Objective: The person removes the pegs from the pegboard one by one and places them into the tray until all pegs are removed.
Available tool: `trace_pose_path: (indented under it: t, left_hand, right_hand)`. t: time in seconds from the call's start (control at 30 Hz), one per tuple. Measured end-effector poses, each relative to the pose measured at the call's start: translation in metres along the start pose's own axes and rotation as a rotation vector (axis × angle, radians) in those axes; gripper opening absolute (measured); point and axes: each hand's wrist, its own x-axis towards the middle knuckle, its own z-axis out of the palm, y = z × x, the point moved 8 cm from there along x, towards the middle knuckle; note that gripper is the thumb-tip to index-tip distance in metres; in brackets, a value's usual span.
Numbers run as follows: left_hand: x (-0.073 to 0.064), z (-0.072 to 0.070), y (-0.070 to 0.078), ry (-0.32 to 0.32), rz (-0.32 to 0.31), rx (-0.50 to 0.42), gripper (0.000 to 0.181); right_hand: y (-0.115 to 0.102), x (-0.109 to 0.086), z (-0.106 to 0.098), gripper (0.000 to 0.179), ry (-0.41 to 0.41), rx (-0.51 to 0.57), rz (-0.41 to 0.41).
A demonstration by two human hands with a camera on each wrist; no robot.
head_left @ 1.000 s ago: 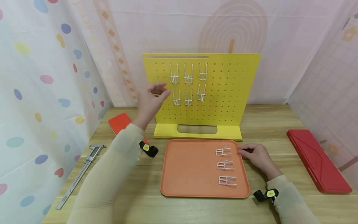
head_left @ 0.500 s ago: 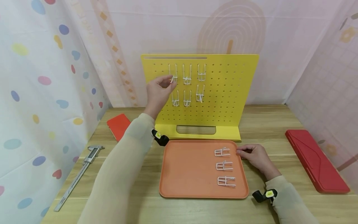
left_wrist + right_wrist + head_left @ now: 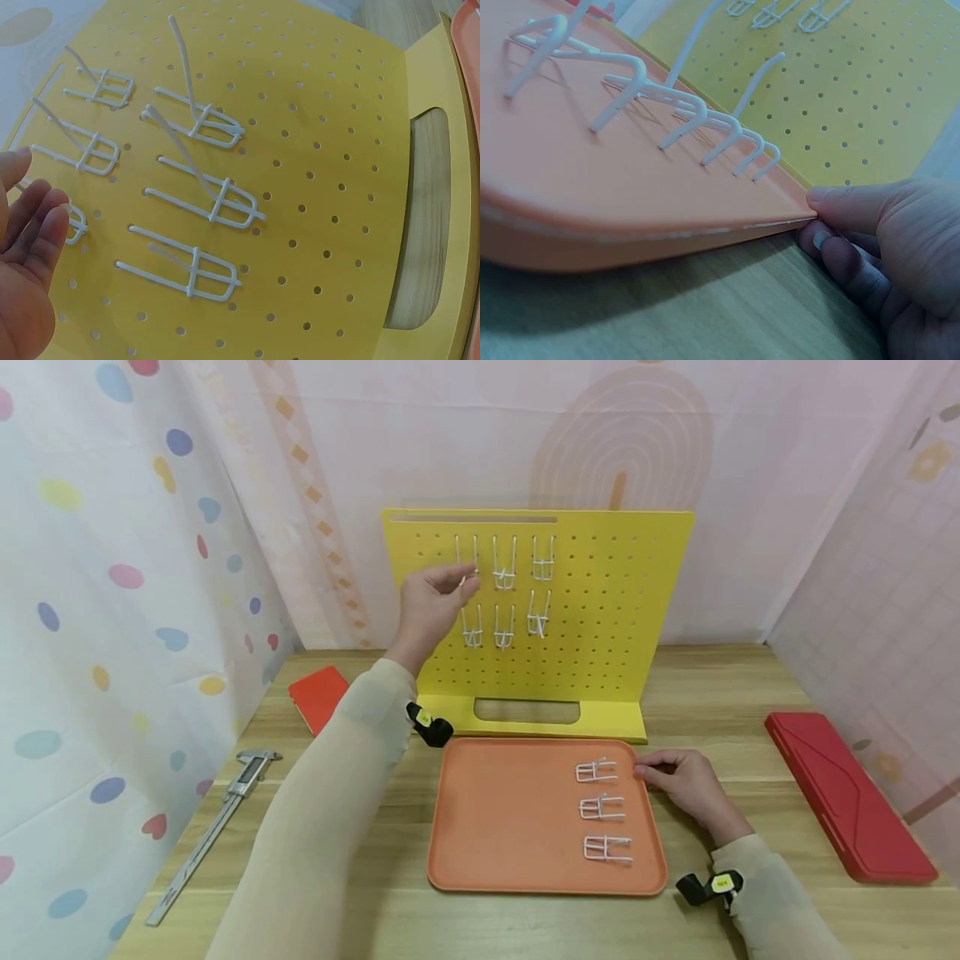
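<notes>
A yellow pegboard [image 3: 600,635] stands upright with several white wire pegboard hooks hung in two rows. My left hand [image 3: 435,610] is at the upper-left hook [image 3: 77,225], with thumb and fingertips about its projecting prong; the hand covers most of that hook. Beside it hang the upper-middle hook [image 3: 504,578] and the lower-left hook [image 3: 472,637]. In front of the board lies an orange tray [image 3: 510,827] with three more hooks [image 3: 600,807] lined up along its right side. My right hand [image 3: 907,240] pinches the tray's rim near the far right corner, thumb on top and fingers below.
A digital caliper [image 3: 217,835] lies on the wooden table [image 3: 375,860] at the left. A red notebook-like item [image 3: 318,696] is partly behind my left sleeve. A long red case [image 3: 847,797] lies at the right. Patterned curtains [image 3: 465,435] surround the table.
My left hand has moved right from beside the board to the upper-left hook, its thumb and fingers closing about it. My right hand stays at the tray's rim.
</notes>
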Motion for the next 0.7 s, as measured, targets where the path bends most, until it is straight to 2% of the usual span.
trace_pose_path:
  t: [0.27, 0.7]
  left_hand:
    - [-0.0019, -0.0012, -0.0041, -0.005, -0.041, -0.037, 0.029]
    - [-0.0048, -0.0053, 0.0001, 0.030, 0.004, -0.036, 0.027]
  right_hand:
    - [0.0000, -0.0014, 0.0002, 0.025, -0.009, 0.012, 0.002]
    - [0.0011, 0.0003, -0.0004, 0.023, -0.003, -0.009, -0.005]
